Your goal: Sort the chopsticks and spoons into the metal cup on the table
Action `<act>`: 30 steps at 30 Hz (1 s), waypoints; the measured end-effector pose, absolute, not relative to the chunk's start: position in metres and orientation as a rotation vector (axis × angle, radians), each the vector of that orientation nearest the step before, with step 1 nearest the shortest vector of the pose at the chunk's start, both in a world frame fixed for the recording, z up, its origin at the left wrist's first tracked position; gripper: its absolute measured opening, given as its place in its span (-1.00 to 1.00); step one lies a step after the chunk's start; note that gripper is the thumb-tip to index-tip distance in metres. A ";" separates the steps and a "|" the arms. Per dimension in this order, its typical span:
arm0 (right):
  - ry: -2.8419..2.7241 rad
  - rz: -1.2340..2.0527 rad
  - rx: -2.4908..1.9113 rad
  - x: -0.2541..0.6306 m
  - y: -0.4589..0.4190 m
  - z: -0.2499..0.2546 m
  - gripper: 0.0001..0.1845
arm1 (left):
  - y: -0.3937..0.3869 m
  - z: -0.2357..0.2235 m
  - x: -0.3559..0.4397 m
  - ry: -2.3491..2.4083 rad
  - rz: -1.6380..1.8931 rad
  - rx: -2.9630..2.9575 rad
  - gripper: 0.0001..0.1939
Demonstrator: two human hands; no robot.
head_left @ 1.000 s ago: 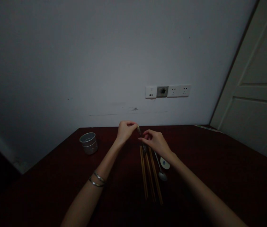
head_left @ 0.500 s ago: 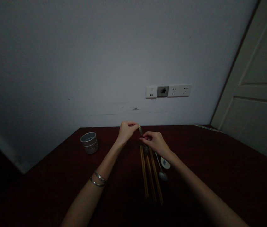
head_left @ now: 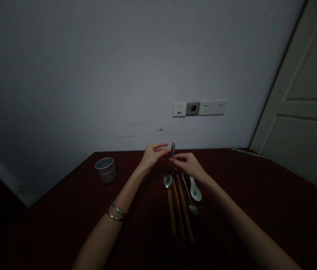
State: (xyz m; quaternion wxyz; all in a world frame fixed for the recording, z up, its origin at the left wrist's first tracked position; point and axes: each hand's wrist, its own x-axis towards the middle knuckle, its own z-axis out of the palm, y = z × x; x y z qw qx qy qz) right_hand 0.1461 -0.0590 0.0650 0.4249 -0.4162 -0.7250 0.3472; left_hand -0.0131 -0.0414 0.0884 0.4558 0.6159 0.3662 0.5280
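A metal spoon (head_left: pixel 168 181) with a patterned handle is held upright, bowl down, over the top ends of several wooden chopsticks (head_left: pixel 181 210). My right hand (head_left: pixel 189 164) pinches its handle from the right. On the other side, my left hand (head_left: pixel 152 155) has its fingers apart, their tips close to the handle; whether they touch it is hard to see. Beside the chopsticks lie a long-handled metal spoon (head_left: pixel 193 209) and a white ceramic spoon (head_left: pixel 196 193) with a blue mark.
A perforated metal cutlery holder (head_left: pixel 106 171) stands at the left of the dark red table (head_left: pixel 136 240). Behind the table rises a white wall with sockets (head_left: pixel 211 108). A panelled door (head_left: pixel 301 112) is at the right.
The metal spoon has turned so its bowl now shows toward me, lower left. My left fingers have parted from their pinch on the handle end. My right hand has shifted slightly.
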 end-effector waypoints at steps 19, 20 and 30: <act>-1.875 1.077 -1.013 0.150 -0.061 0.066 -0.67 | -0.036 0.083 -0.016 1.052 1.203 1.576 -0.73; -1.862 1.082 -1.012 0.150 -0.060 0.066 -0.67 | -0.037 0.083 -0.016 1.052 1.207 1.572 -0.74; -1.587 1.223 -0.985 0.161 -0.048 0.055 -0.65 | -0.032 0.080 -0.018 0.960 1.312 1.527 -0.71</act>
